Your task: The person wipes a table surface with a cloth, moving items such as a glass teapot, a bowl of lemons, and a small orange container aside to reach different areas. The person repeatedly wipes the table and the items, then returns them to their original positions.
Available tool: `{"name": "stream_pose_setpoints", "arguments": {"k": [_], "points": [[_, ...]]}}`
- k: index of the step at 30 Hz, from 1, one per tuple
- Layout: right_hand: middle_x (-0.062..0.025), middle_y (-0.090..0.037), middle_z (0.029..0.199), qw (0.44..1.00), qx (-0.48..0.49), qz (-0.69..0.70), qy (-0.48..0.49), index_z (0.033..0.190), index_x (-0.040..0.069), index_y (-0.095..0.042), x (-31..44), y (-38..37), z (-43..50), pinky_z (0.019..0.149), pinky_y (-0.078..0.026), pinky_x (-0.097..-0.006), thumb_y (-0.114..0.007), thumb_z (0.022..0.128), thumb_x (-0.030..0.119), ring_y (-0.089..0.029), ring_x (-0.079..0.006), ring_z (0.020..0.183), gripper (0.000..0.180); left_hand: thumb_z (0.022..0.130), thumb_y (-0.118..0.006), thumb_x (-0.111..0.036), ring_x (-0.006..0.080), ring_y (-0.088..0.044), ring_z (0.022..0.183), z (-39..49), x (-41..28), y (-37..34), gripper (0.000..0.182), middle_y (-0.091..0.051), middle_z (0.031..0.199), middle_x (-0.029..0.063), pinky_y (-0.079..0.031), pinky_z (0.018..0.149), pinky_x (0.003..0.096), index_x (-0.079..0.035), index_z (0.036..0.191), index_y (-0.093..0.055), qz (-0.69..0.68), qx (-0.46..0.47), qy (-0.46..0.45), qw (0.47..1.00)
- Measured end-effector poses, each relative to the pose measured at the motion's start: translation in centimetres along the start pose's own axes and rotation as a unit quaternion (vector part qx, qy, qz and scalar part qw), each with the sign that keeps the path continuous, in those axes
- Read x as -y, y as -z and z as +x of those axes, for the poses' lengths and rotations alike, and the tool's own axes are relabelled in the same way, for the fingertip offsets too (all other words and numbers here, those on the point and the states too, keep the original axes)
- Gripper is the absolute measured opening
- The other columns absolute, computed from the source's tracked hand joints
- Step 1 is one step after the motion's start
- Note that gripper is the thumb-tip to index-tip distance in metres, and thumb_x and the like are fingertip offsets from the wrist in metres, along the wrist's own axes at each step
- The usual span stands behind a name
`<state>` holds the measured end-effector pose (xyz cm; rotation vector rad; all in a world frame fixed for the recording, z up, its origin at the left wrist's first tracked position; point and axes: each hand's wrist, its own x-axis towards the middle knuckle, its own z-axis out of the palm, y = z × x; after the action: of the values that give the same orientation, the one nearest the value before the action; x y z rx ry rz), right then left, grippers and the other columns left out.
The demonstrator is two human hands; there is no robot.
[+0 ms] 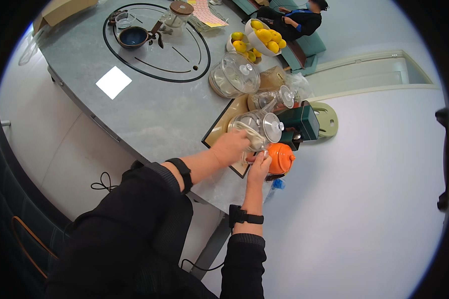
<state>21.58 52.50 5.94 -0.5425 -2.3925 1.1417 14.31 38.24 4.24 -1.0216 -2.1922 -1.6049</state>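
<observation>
A glass kettle (pixel 249 121) with a knobbed clear lid (pixel 273 127) stands on a framed tan tray (pixel 224 116) near the table's right end. My left hand (pixel 230 147), blurred, is at the kettle's near side. Its fingers are on a folded pale cloth (pixel 252 134) pressed against the glass. Just to the right, my right hand (pixel 259 168) is closed on what looks like the kettle's clear handle (pixel 247 159); the fingers hide most of it. Beside that hand sits an orange lidded jar (pixel 280 159).
Beyond the kettle are a second glass pot (pixel 262 99), a large lidded glass pot (pixel 234 76) and a dark green tin (pixel 299 121). Bowls of yellow citrus (pixel 263 39) stand farther back. A dark-glazed pan (pixel 133 37) rests on the round inset. A seated person (pixel 303 22) is beyond the table.
</observation>
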Motion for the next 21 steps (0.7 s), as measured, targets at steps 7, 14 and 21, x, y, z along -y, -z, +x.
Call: {"name": "stream_pose_setpoints", "arguments": {"k": [7,14,21], "points": [[-0.008,-0.058,0.069,1.0,-0.009,0.01,0.01,0.089,0.002,-0.04,-0.4,0.1,-0.4,0.072,-0.043,-0.0305,-0.041,0.098,0.021,-0.054,-0.016,0.069,0.02,0.069,-0.053,0.006,0.0357,-0.055,0.091,3.8,-0.4,1.6,0.033,-0.056,0.1,0.0156,-0.047,0.081,0.0398,-0.004,0.099,-0.063,-0.109,-0.205,0.074,0.97],[-0.0073,-0.057,0.068,0.999,-0.018,0.022,0.026,0.088,0.003,-0.039,-0.3,-0.5,-0.6,0.072,-0.042,-0.0313,-0.04,0.099,0.02,-0.053,-0.0161,0.067,0.02,0.069,-0.05,0.01,0.0345,-0.056,0.098,7.3,5.1,-0.8,0.04,-0.061,0.104,0.0148,-0.046,0.085,0.0356,-0.003,0.105,-0.064,-0.134,-0.133,0.127,0.974],[-0.0066,-0.057,0.065,0.999,-0.018,0.033,0.015,0.089,0.003,-0.037,0.4,-0.6,-0.9,0.075,-0.042,-0.0307,-0.039,0.099,0.02,-0.052,-0.0147,0.069,0.019,0.072,-0.055,0.004,0.0408,-0.054,0.095,1.9,5.6,-1.6,0.033,-0.056,0.1,0.0204,-0.045,0.082,0.0436,-0.004,0.104,-0.057,0.021,-0.057,0.256,0.965]]}}
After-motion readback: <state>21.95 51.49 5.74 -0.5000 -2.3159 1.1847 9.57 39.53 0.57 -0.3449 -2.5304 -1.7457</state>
